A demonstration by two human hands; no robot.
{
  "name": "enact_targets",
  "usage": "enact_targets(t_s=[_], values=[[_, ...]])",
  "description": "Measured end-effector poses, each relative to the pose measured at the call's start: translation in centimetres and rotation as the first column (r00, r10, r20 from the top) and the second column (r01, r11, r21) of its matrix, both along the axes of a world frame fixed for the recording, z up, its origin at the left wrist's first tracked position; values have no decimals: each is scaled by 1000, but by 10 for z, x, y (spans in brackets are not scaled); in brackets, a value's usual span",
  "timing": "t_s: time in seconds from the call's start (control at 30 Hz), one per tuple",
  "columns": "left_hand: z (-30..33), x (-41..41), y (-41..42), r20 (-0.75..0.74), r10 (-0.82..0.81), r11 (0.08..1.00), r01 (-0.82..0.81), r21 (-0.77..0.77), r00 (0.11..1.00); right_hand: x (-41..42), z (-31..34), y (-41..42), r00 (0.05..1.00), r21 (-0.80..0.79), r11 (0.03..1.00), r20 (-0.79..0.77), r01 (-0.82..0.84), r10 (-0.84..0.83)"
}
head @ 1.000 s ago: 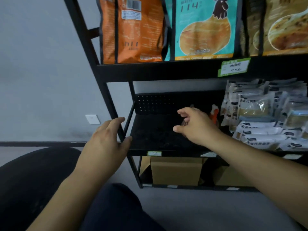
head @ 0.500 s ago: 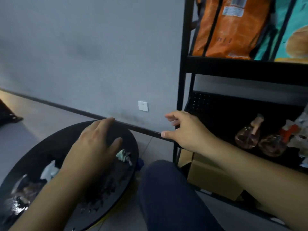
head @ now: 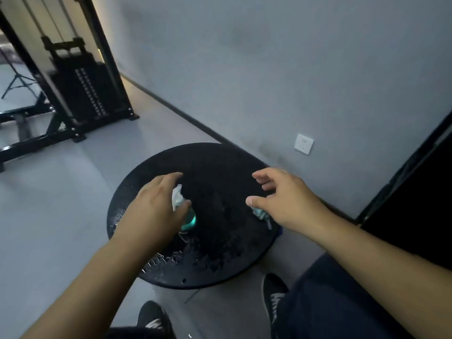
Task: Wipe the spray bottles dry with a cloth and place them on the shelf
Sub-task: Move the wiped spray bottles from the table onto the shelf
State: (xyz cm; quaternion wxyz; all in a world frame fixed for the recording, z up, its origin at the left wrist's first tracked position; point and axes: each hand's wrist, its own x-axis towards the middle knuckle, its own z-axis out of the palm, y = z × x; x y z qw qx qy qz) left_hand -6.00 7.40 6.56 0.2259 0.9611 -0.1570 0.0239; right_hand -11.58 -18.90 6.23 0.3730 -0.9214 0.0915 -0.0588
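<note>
The view has swung left since half a second ago: the shelf rack with its snack bags and two placed bottles has dropped out of sight, leaving only a dark upright edge [head: 415, 172] at the far right, and the round black tray [head: 220, 167] that sat at the lower left now fills the middle of the picture. Both hands have come along with it — the right hand [head: 283, 199], earlier beside the rack's post, now hovers over the tray's right side with fingers spread and relaxed, holding nothing. The left hand [head: 156, 209] was flat above the tray before; now it is down over a teal spray bottle [head: 189, 220], thumb alongside the white sprayer head [head: 177, 195] and fingers arched over it. Whether the fingers have actually closed on the bottle cannot be told (the hand hides the contact).

On the tray: the teal bottle left of centre, mostly covered by the left hand, and a small crumpled teal-and-white cloth [head: 260, 214] on the right side, just under the right thumb and partly hidden by that hand. Water droplets [head: 171, 259] are scattered over the tray's near and left parts.

The tray rests on a grey floor by a grey wall with a white socket [head: 304, 143]. A black weight machine [head: 80, 89] stands at the upper left — dark shoes [head: 274, 297] and a trouser leg show at the bottom.
</note>
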Motion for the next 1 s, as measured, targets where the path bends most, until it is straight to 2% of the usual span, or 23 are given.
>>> enact_targets(t_s=[0.27,0.47,0.7,1.0], values=[[-51,52,34,-88,122,991,-118,56,989,64,-39,38,993,44,994,-60,-97,100],[-90,90,36,-174,94,993,-80,86,980,103,-68,50,989,61,992,-94,-113,118],[-127,122,35,-180,-9,1000,8,-6,984,127,-87,50,980,62,989,-136,-135,143],[-139,127,31,-228,-15,995,-9,-104,973,134,-86,49,976,57,989,-161,-139,147]])
